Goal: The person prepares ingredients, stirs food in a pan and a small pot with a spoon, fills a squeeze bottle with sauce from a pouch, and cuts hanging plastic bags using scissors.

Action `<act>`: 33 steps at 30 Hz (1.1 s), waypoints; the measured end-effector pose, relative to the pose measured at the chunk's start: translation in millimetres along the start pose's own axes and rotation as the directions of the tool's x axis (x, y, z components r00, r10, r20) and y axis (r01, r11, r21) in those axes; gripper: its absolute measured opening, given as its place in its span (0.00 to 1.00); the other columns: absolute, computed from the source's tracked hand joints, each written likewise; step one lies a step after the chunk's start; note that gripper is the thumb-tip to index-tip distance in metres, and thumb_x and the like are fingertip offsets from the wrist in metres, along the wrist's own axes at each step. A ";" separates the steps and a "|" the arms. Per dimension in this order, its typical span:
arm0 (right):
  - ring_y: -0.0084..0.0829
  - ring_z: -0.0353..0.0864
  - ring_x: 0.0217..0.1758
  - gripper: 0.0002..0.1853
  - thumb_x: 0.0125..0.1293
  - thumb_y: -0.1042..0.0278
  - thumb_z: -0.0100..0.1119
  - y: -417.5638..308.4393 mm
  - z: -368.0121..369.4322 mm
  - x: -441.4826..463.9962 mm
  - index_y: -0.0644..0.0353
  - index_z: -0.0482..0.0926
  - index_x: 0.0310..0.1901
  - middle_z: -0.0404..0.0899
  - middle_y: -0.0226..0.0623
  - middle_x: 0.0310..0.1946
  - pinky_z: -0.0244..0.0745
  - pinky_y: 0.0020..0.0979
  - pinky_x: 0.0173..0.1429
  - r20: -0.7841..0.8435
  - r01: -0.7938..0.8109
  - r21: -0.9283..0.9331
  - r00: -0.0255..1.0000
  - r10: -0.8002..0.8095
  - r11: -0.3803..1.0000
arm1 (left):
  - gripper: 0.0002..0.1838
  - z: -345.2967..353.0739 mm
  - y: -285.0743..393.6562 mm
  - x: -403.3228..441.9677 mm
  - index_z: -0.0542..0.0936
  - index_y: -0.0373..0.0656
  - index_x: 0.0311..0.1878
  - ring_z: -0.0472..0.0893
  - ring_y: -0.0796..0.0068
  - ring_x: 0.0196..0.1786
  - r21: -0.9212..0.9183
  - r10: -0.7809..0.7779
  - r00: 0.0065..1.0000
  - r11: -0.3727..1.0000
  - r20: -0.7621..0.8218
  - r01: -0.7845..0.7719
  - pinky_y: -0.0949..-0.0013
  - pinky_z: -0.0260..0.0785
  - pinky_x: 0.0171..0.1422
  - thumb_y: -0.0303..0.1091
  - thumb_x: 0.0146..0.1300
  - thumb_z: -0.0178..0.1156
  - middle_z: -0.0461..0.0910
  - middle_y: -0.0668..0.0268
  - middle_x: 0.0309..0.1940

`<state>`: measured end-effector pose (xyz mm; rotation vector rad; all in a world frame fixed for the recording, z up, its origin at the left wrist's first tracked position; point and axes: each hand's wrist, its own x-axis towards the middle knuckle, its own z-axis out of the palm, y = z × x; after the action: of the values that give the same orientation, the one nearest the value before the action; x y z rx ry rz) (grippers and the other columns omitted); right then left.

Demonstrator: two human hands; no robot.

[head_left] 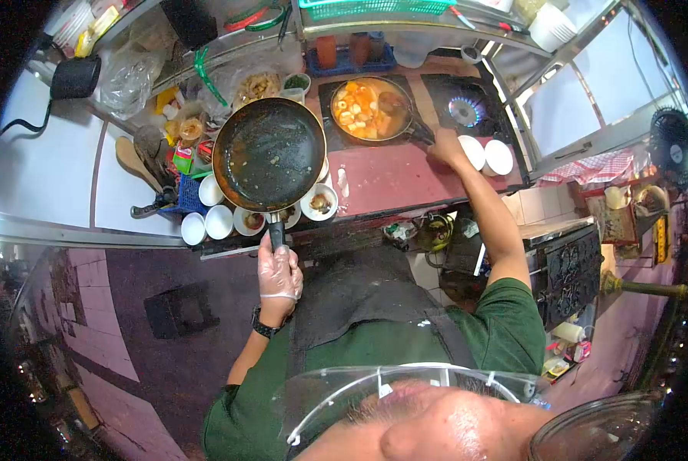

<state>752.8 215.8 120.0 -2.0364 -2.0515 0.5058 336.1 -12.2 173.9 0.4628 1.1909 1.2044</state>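
My left hand point(279, 270), in a clear plastic glove, is closed around the handle of a black frying pan point(271, 154). That pan is raised over the left part of the counter, its dark inside facing up with only small specks in it. My bare right hand point(444, 148) is closed at the handle point(421, 132) of a second pan point(359, 138) on the stove. Orange broth with pale and orange chunks point(355, 107) fills this second pan. Small white bowls point(319, 202), some with seasoning inside, stand below the raised pan, which partly hides them.
A lit gas burner point(465, 112) shows a blue flame right of the second pan. Two white bowls point(498, 157) stand beside my right hand. A blue basket point(192, 192), wooden utensils point(135, 163) and plastic bags point(131, 81) crowd the left. A green basket point(375, 8) sits on the shelf above.
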 end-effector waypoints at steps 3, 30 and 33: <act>0.55 0.85 0.46 0.19 0.58 0.66 0.71 9.4 13.3 6.5 0.66 0.83 0.49 0.85 0.60 0.39 0.80 0.45 0.48 0.017 -0.065 -0.051 0.998 0.066 0.997 | 0.26 -4.6 -4.1 2.8 0.56 0.54 0.75 0.64 0.81 0.12 0.033 0.028 0.999 0.999 0.020 -0.029 0.76 0.57 0.11 0.34 0.78 0.50 0.70 0.68 0.25; 0.52 0.77 0.64 0.25 0.72 0.51 0.55 264.9 81.6 -171.0 0.57 0.77 0.63 0.79 0.53 0.60 0.70 0.44 0.69 0.397 -0.295 0.263 0.901 0.176 0.919 | 0.05 540.9 -249.4 137.5 0.71 0.45 0.38 0.78 0.65 0.34 0.594 0.307 0.866 0.633 0.395 -0.496 0.62 0.69 0.32 0.33 0.72 0.50 0.73 0.62 0.29; 0.51 0.73 0.70 0.31 0.67 0.54 0.63 310.4 163.5 -160.1 0.60 0.71 0.68 0.76 0.57 0.63 0.69 0.44 0.70 -0.019 0.072 0.360 0.997 -0.070 0.930 | 0.09 609.9 -294.1 152.4 0.72 0.53 0.46 0.79 0.63 0.40 0.143 -0.012 0.998 0.989 -0.067 0.021 0.59 0.72 0.43 0.45 0.76 0.49 0.75 0.62 0.31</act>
<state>981.7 37.2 -133.9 -1.7396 -1.8544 0.7957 993.8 194.7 94.3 0.5233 1.3417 1.1311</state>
